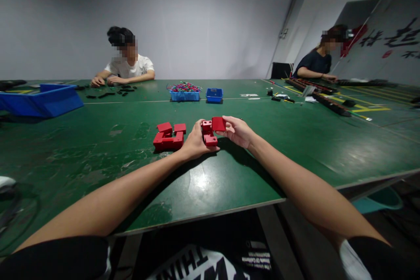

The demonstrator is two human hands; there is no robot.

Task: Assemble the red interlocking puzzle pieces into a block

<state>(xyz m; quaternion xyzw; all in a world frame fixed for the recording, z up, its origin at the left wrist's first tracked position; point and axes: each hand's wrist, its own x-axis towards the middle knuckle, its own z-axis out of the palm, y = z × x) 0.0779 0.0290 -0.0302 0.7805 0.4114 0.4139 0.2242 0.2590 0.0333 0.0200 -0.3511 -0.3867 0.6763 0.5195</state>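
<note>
The left hand (pixel 194 141) is closed around a notched red bracket (pixel 210 141) with 2 round holes in its upper end. The right hand (pixel 239 133) pinches a smooth, square-faced red block (pixel 218 123) by its right edge, close at the bracket's upper end; whether they touch is unclear. Just left of the left hand, a chunky U-shaped red piece (pixel 168 141) lies on the glossy, scuffed green table (pixel 229 179), with 2 flat-topped red lumps (pixel 180 128) at its far side. Beyond sit a blue tray (pixel 184 96) heaped with tangled coloured bits, a smaller blue box (pixel 214 98) and, far left, an angular blue bin (pixel 62 104).
</note>
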